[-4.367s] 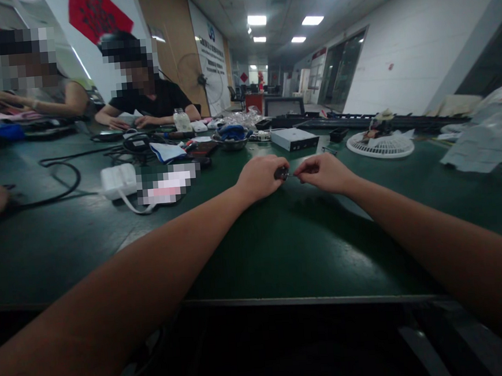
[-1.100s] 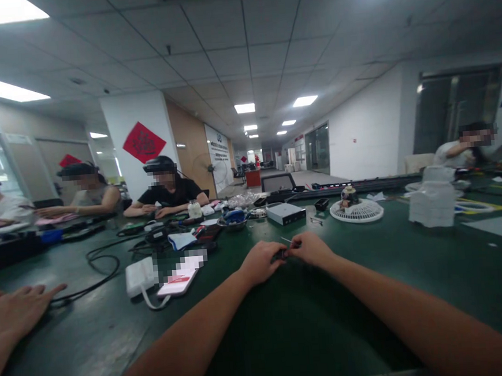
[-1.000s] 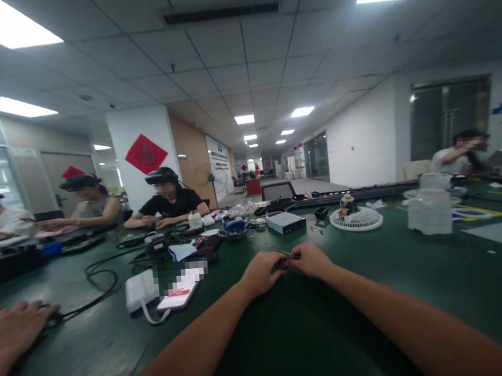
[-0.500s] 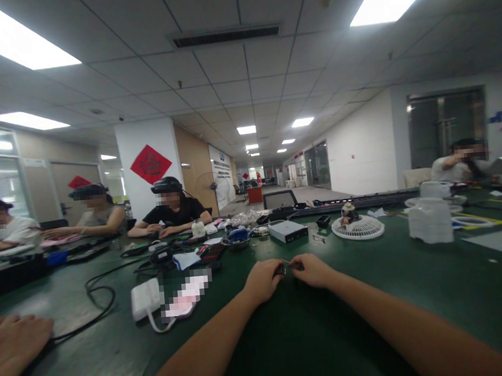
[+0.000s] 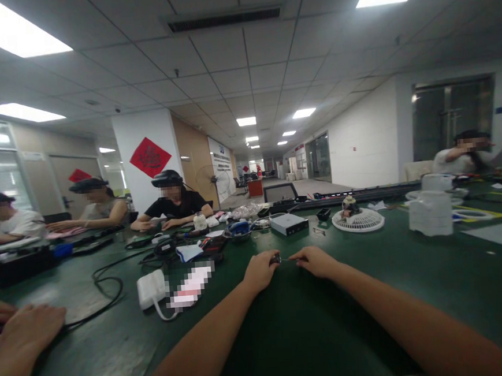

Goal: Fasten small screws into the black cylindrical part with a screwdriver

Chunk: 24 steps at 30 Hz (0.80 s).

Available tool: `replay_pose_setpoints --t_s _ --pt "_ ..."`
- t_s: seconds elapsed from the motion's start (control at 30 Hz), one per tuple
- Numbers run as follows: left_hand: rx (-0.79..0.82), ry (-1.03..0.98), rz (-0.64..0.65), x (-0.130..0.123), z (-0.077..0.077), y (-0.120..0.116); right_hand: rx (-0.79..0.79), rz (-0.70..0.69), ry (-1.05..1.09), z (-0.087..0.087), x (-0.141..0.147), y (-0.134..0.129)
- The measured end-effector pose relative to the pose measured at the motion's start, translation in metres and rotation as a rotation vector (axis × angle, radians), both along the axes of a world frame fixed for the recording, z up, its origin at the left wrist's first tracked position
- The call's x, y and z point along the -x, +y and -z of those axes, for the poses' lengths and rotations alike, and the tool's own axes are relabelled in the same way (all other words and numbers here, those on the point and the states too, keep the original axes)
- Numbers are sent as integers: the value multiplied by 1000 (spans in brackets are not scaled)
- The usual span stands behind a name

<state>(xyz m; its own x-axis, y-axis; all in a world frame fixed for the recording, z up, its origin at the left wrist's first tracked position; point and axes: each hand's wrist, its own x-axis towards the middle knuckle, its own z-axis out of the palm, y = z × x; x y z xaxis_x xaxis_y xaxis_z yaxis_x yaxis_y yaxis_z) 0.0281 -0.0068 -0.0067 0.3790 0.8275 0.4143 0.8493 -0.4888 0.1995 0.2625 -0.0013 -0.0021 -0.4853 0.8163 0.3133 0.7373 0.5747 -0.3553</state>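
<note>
Over the green table (image 5: 323,333), near its middle, my left hand (image 5: 260,271) pinches a small metallic part (image 5: 277,259); it is too small to name. Facing it, my right hand (image 5: 315,262) is closed on a thin metal-shafted tool (image 5: 288,260), with the shaft pointing left towards the small part. Fingers hide the tool's handle, and I cannot tell whether its tip touches the part. Beyond my hands lies a silver-grey box-shaped drive (image 5: 288,224).
A white fan grille (image 5: 358,221) with a motor sits behind my right hand, and white plastic housings (image 5: 430,214) stand farther right. On the left are a white adapter (image 5: 152,289), a black cable (image 5: 108,303) and another person's hand (image 5: 31,330). Several people sit around the table.
The camera view has tilted slightly. My hands are a little farther apart, and more of the tool's thin shaft shows between them. Both hands keep their hold.
</note>
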Motion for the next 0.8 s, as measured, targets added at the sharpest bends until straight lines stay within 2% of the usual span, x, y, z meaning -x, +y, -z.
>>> replay_pose_setpoints --t_s 0.2,0.37,0.63,0.8 --pt "13 20 23 -1 -4 -4 -13 53 9 5 -1 7" --pt "36 13 37 -2 -5 -6 -49 68 104 6 0 9" --pt "12 14 -22 -3 -4 -4 -80 148 140 -1 -4 5" --pt "-4 16 -29 -2 0 0 -74 133 60 -4 -3 2"
